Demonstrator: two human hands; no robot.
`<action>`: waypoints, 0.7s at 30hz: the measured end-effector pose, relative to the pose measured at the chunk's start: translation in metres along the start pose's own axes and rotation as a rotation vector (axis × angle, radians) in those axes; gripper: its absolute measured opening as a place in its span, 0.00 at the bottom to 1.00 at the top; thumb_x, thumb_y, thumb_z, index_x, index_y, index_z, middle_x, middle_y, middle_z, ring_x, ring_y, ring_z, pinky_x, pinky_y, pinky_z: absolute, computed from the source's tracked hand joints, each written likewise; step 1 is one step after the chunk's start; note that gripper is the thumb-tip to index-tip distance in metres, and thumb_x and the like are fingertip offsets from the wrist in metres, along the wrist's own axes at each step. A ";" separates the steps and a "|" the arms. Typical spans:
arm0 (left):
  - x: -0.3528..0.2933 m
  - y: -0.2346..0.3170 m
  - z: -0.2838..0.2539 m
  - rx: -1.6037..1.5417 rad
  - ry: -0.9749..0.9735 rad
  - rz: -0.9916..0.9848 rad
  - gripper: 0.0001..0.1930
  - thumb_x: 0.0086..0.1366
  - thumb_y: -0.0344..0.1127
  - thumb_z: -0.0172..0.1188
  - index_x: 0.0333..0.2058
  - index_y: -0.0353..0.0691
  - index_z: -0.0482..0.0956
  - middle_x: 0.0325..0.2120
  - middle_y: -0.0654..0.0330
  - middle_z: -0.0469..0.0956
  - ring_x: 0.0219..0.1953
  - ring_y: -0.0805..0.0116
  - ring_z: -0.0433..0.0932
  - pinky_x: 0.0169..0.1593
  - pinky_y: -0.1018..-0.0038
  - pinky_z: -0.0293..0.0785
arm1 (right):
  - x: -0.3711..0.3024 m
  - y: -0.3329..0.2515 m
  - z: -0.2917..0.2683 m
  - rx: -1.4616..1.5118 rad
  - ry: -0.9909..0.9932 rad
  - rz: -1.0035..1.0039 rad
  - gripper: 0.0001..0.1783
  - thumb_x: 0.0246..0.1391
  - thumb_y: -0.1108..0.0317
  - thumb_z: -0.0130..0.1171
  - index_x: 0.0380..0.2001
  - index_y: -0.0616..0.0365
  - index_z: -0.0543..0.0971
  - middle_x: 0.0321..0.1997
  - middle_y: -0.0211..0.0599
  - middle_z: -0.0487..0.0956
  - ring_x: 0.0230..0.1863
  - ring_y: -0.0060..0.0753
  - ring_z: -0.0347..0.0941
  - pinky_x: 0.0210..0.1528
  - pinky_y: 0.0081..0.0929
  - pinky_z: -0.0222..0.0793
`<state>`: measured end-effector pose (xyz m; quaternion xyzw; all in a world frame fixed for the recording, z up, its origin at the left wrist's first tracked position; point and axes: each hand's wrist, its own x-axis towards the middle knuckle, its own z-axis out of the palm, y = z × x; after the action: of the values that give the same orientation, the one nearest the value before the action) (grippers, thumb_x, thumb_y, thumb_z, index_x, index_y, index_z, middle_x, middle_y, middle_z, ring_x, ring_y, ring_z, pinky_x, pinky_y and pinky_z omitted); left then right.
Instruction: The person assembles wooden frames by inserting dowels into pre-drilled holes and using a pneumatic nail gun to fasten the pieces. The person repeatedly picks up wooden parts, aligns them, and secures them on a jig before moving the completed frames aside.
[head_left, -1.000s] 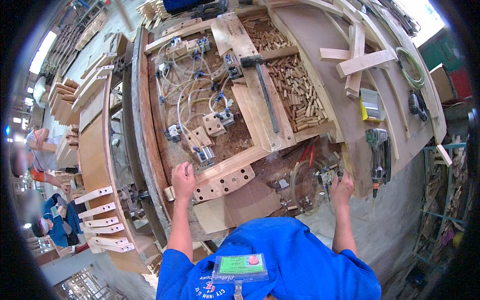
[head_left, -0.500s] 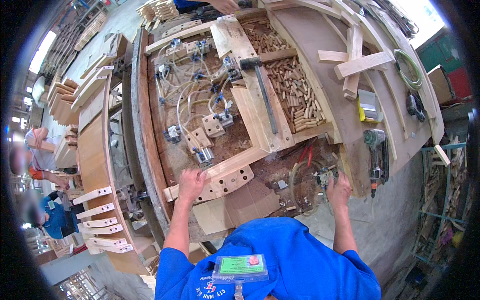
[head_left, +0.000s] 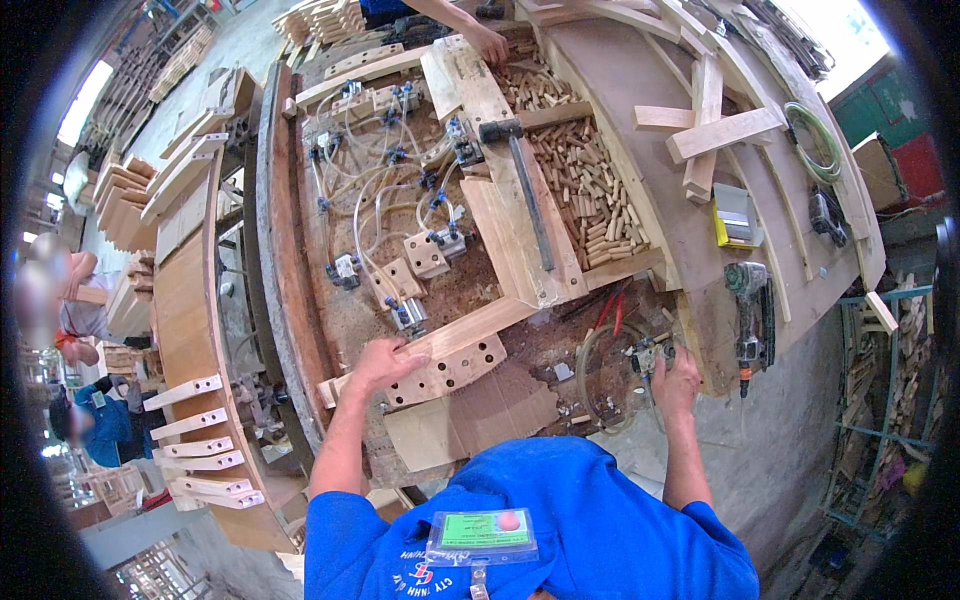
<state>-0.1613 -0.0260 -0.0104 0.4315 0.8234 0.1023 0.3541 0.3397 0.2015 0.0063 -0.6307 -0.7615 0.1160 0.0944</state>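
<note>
My left hand (head_left: 380, 366) is closed over the left part of a pale wooden bar (head_left: 478, 328), beside a small air cylinder (head_left: 407, 314). The bar lies slanted along a wooden block with dark holes (head_left: 452, 372). My right hand (head_left: 677, 378) is closed on a small metal air valve (head_left: 648, 357) at the near right of the bench; its fingers partly hide the valve. Farther in, clear air hoses link several cylinders and wooden blocks (head_left: 427, 256). A black-headed hammer (head_left: 528, 190) lies on a wooden board.
Small wooden dowels (head_left: 595, 190) fill a divided bin. A nail gun (head_left: 747, 310), a yellow box (head_left: 737, 218) and crossed wooden pieces (head_left: 705, 135) lie to the right. Another person's hand (head_left: 487, 42) reaches into the bin's far end. Drilled wooden strips (head_left: 205, 445) rest on the left rack.
My left hand has shifted slightly, its fingers now lying farther over the wooden bar. My right hand stays at the valve. The other person's hand has come down to the dowel bin.
</note>
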 end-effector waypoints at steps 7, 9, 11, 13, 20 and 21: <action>-0.042 0.048 -0.043 0.136 0.127 -0.022 0.34 0.51 0.64 0.79 0.41 0.37 0.86 0.38 0.48 0.84 0.43 0.45 0.84 0.48 0.55 0.80 | -0.004 0.009 0.003 0.033 0.000 -0.022 0.28 0.59 0.65 0.67 0.59 0.68 0.77 0.58 0.63 0.79 0.59 0.66 0.77 0.62 0.51 0.73; -0.064 0.059 -0.046 0.192 0.265 0.030 0.30 0.52 0.59 0.80 0.40 0.38 0.85 0.38 0.51 0.82 0.42 0.47 0.83 0.48 0.55 0.78 | -0.005 0.007 0.004 0.041 0.000 -0.024 0.30 0.59 0.64 0.67 0.61 0.68 0.76 0.59 0.65 0.78 0.59 0.68 0.77 0.61 0.52 0.74; -0.080 0.070 -0.051 0.225 0.402 0.100 0.26 0.52 0.54 0.80 0.40 0.40 0.84 0.37 0.54 0.79 0.42 0.49 0.82 0.46 0.56 0.77 | -0.006 0.011 0.005 0.061 0.008 -0.041 0.30 0.59 0.64 0.67 0.61 0.67 0.76 0.60 0.64 0.78 0.60 0.68 0.76 0.61 0.52 0.74; -0.095 0.085 -0.060 0.242 0.547 0.171 0.23 0.52 0.49 0.81 0.39 0.42 0.83 0.36 0.57 0.76 0.42 0.51 0.80 0.45 0.56 0.75 | -0.008 0.010 0.005 0.079 0.012 -0.041 0.30 0.59 0.64 0.67 0.62 0.67 0.76 0.60 0.62 0.78 0.61 0.67 0.75 0.62 0.52 0.73; -0.121 0.108 -0.086 0.453 0.881 0.302 0.23 0.48 0.42 0.81 0.40 0.44 0.80 0.35 0.59 0.73 0.41 0.54 0.75 0.42 0.58 0.70 | 0.003 -0.026 -0.029 0.239 -0.015 0.024 0.32 0.64 0.58 0.65 0.64 0.67 0.74 0.62 0.62 0.78 0.56 0.64 0.79 0.61 0.51 0.75; -0.123 0.111 -0.088 0.478 0.908 0.316 0.24 0.48 0.41 0.81 0.41 0.44 0.79 0.35 0.59 0.73 0.42 0.54 0.75 0.43 0.58 0.70 | 0.010 -0.031 -0.039 0.329 -0.031 0.015 0.32 0.66 0.56 0.63 0.65 0.66 0.73 0.63 0.62 0.77 0.55 0.64 0.80 0.60 0.53 0.76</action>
<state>-0.1035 -0.0427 0.1670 0.5313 0.8189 0.1403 -0.1656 0.3202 0.2078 0.0524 -0.6103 -0.7291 0.2496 0.1836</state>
